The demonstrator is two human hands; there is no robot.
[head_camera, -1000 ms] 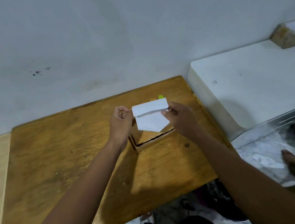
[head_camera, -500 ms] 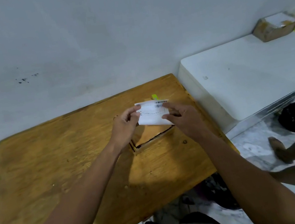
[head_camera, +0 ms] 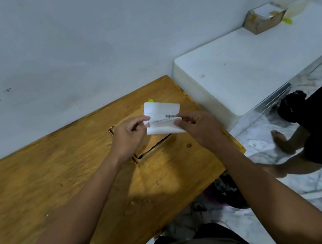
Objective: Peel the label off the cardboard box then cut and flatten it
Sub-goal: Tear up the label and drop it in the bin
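A white paper label with a printed barcode is held in the air above the wooden table. My left hand pinches its left edge and my right hand pinches its right edge, with the lower part folded along a crease. Under the hands lies a flat brown cardboard box, mostly hidden by them. A yellow-green object peeks out behind the label; what it is cannot be told.
A white low platform stands right of the table, with another small cardboard box and a yellow-green item at its far end. Another person's legs and foot are on the marble floor at right. A grey wall rises behind.
The label has been turned and refolded between both hands, the barcode side now showing. The camera view has swung to the left and down.
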